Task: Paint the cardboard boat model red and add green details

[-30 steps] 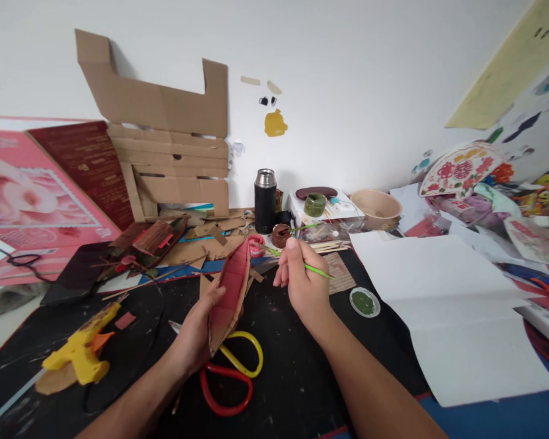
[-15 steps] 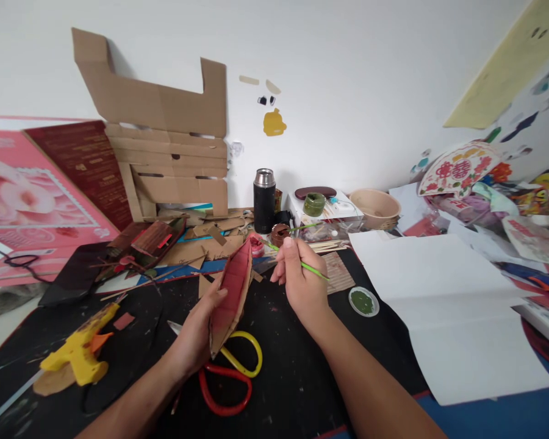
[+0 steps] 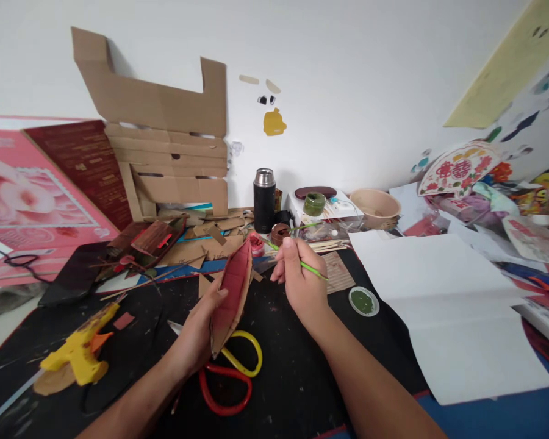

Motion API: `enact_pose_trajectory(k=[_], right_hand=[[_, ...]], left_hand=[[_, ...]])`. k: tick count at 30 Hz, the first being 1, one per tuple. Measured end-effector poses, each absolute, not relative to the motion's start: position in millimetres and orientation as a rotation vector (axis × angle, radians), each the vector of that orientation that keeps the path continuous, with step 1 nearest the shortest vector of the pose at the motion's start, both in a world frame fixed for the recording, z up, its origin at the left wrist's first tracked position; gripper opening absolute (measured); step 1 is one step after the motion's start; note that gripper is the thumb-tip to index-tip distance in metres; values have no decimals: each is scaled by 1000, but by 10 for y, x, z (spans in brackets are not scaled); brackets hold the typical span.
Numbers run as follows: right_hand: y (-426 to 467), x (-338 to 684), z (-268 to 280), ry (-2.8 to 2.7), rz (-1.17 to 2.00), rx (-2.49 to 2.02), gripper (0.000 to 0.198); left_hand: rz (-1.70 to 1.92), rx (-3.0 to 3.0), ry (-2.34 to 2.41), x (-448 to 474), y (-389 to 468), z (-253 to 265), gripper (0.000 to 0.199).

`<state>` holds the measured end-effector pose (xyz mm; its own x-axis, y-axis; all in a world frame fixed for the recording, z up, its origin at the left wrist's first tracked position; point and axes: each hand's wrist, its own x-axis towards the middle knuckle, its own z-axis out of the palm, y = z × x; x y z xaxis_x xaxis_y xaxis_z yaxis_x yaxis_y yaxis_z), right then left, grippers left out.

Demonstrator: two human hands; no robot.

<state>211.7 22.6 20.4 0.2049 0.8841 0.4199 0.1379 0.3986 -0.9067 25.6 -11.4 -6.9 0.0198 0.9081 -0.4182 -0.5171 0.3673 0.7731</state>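
Observation:
A small cardboard boat [image 3: 233, 286], painted red inside with a bare brown rim and lower end, is gripped in my left hand [image 3: 200, 323], thumb over its near side. My right hand [image 3: 301, 274] pinches a green-handled paintbrush [image 3: 315, 271], its tip pointing left toward the boat's upper end and a jar of red paint [image 3: 256, 245]. Whether the tip touches either one I cannot tell. Beside the red jar stands a jar of brown paint [image 3: 280, 233] with another green stick across it. Scissors [image 3: 226, 390] with one red and one yellow handle lie below the boat, partly hidden by it.
A yellow glue gun [image 3: 78, 353] lies at the left, its cord trailing. A lid with green paint [image 3: 363, 302] sits right of my right hand, beside a large white paper [image 3: 457, 305]. Behind are a black thermos [image 3: 264, 201], cardboard scraps [image 3: 210, 247] and a beige bowl [image 3: 376, 206].

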Motion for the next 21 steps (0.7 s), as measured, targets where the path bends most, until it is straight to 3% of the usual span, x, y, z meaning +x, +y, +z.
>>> enact_pose_trajectory(k=[21], right_hand=[[174,2086,245,-1327,692,-1006,57]], left_hand=[[1164,466,1089,281,-116,-12,69]])
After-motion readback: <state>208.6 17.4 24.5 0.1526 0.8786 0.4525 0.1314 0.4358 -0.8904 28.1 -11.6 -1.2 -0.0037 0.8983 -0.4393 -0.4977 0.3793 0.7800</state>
